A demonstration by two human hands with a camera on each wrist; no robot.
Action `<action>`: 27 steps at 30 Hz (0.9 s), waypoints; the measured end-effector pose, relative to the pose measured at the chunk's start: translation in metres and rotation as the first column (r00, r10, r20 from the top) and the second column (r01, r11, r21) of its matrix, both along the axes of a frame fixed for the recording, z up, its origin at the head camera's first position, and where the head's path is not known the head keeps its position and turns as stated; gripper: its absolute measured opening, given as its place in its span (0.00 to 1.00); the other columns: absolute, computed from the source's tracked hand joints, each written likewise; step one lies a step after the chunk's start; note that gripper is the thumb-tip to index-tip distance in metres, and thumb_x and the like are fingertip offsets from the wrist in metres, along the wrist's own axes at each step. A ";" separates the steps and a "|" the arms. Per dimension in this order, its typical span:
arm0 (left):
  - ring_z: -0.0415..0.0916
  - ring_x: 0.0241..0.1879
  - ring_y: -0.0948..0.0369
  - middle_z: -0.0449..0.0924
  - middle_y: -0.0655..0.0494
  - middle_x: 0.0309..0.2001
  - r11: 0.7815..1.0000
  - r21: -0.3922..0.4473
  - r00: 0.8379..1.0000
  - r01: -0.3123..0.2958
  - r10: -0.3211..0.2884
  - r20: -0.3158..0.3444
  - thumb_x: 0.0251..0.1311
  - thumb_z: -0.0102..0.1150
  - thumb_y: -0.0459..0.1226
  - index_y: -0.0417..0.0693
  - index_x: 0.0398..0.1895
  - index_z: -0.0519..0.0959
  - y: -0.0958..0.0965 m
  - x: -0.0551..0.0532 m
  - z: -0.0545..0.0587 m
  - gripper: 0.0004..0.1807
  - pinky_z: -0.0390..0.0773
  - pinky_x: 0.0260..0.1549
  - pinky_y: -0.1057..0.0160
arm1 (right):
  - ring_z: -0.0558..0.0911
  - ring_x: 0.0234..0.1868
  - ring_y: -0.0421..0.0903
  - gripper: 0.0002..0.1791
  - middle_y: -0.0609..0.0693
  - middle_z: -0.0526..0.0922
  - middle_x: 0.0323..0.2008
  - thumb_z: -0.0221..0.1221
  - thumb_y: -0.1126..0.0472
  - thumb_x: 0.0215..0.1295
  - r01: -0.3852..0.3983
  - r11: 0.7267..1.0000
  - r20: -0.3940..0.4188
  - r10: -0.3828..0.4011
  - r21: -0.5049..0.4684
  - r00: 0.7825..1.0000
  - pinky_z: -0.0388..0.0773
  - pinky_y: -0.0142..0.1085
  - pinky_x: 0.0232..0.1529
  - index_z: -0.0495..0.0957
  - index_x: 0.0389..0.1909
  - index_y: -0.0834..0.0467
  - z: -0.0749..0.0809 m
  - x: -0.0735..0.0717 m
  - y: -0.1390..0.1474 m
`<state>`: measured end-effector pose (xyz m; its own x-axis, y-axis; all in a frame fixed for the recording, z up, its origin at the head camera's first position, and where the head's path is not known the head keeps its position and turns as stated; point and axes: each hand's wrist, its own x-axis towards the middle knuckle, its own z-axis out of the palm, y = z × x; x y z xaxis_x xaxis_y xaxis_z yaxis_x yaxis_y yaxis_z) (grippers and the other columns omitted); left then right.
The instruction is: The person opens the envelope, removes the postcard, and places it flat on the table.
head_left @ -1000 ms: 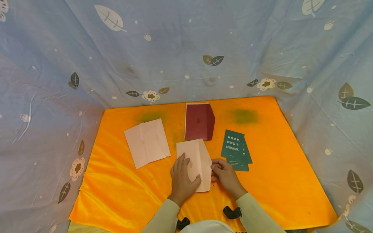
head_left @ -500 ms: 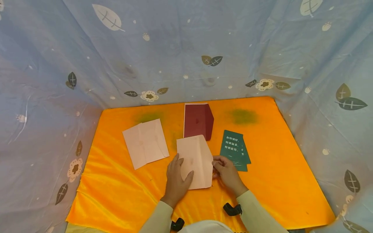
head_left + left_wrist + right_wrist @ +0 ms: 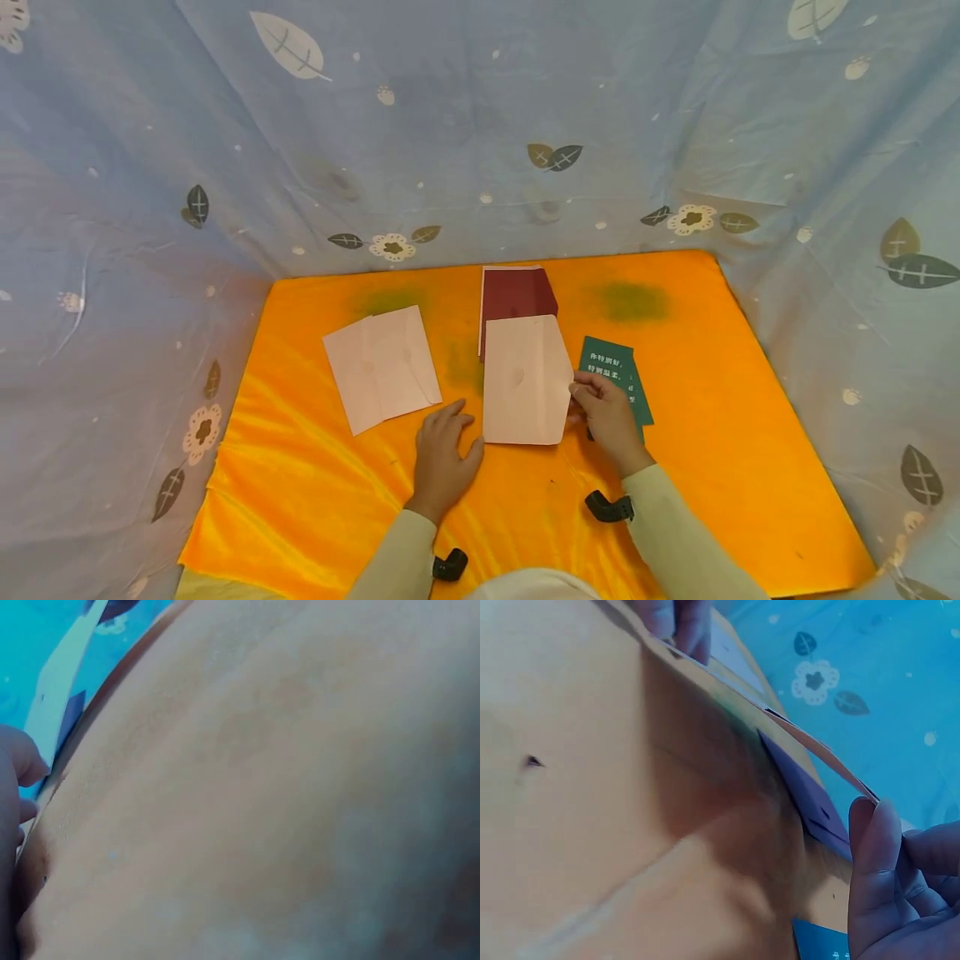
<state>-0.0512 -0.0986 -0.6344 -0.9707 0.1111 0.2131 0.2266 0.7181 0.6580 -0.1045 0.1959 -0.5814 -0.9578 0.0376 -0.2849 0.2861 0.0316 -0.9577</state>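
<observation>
A pale pink envelope [image 3: 525, 383], its pointed flap unfolded to the right, is held up off the cloth and overlaps the maroon envelope [image 3: 517, 292] in the head view. My right hand [image 3: 611, 417] pinches the flap's tip between thumb and fingers; the right wrist view shows the envelope edge-on above its shadow, with the right thumb [image 3: 875, 840] against it. Left of the envelope, my left hand [image 3: 444, 458] lies with relaxed, spread fingers, its thumb tip close to the lower left corner. In the left wrist view the left fingers [image 3: 19, 761] appear beside the envelope's edge.
Two overlapping pink envelopes [image 3: 382, 367] lie at the left of the orange cloth [image 3: 720, 483]. Several green cards [image 3: 607, 354] with white writing lie at the right, partly behind my right hand. A blue patterned curtain [image 3: 450, 125] encloses the back and sides.
The pink envelope has moved forward and right in my right hand, now overlapping the maroon one. My left hand has slid off its face, back and to the left.
</observation>
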 end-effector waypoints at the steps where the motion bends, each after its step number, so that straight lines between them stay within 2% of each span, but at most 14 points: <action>1: 0.68 0.70 0.45 0.74 0.52 0.75 1.000 -0.001 1.000 0.000 0.000 -0.008 0.71 0.70 0.44 0.47 0.58 0.85 0.001 0.000 0.000 0.17 0.64 0.67 0.35 | 0.85 0.42 0.50 0.22 0.60 0.86 0.50 0.58 0.58 0.86 0.004 1.000 -0.004 -0.004 -0.002 1.000 0.88 0.40 0.42 0.76 0.71 0.67 0.001 -0.003 0.001; 5: 0.69 0.69 0.45 0.75 0.51 0.74 1.000 0.005 0.999 -0.012 0.012 -0.041 0.69 0.71 0.41 0.47 0.56 0.86 0.003 0.000 0.001 0.16 0.65 0.65 0.35 | 0.83 0.44 0.51 0.23 0.60 0.84 0.51 0.57 0.58 0.86 0.020 1.000 -0.008 -0.021 -0.014 1.000 0.87 0.39 0.44 0.74 0.72 0.66 -0.001 -0.017 0.003; 11: 0.69 0.70 0.46 0.75 0.52 0.75 1.000 0.003 1.000 -0.009 0.009 -0.026 0.69 0.71 0.42 0.48 0.56 0.86 0.002 0.001 0.000 0.16 0.65 0.66 0.37 | 0.83 0.45 0.50 0.24 0.60 0.82 0.51 0.56 0.58 0.86 0.055 0.998 -0.009 -0.055 0.008 0.998 0.87 0.36 0.43 0.73 0.74 0.66 -0.008 -0.037 0.006; 17: 0.69 0.70 0.46 0.75 0.52 0.75 1.000 0.005 1.000 -0.003 0.004 -0.030 0.69 0.71 0.42 0.47 0.57 0.86 0.001 0.000 -0.003 0.17 0.66 0.66 0.37 | 0.85 0.46 0.51 0.24 0.60 0.82 0.54 0.56 0.57 0.87 0.058 0.998 0.002 -0.058 0.013 0.998 0.87 0.37 0.46 0.73 0.76 0.63 -0.010 -0.050 0.006; 27: 0.70 0.69 0.46 0.75 0.52 0.74 1.000 0.013 0.999 -0.007 0.007 -0.036 0.69 0.71 0.41 0.47 0.56 0.86 0.002 0.000 -0.001 0.16 0.67 0.65 0.38 | 0.84 0.44 0.50 0.21 0.60 0.82 0.52 0.57 0.57 0.86 0.066 0.998 -0.003 -0.065 0.004 0.998 0.86 0.39 0.46 0.76 0.70 0.64 -0.005 -0.081 -0.004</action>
